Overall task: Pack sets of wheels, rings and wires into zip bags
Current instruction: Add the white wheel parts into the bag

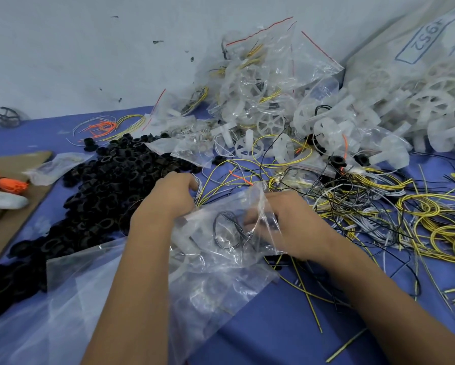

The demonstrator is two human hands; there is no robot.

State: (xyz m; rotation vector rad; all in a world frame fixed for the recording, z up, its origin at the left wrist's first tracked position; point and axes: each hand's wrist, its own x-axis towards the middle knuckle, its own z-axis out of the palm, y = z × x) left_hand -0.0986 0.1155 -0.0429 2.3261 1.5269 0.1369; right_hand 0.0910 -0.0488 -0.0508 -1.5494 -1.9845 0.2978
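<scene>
A clear zip bag (221,262) lies in front of me on the blue table. My left hand (168,196) grips its left edge together with a few yellow and grey wires. My right hand (281,222) is pushed into the bag's mouth, fingers closed around a coil of black wire (226,230). White plastic parts show blurred through the film. A heap of black rings (110,191) lies to the left. White spoked wheels (247,146) and filled bags (260,75) are piled behind. Loose yellow, grey and black wires (392,217) sprawl to the right.
A cardboard sheet (13,196) at the left edge carries an orange wire bundle (2,181). A big clear plastic sheet (63,306) covers the near left. A large sack of white wheels (418,96) fills the far right. A wall stands behind the table.
</scene>
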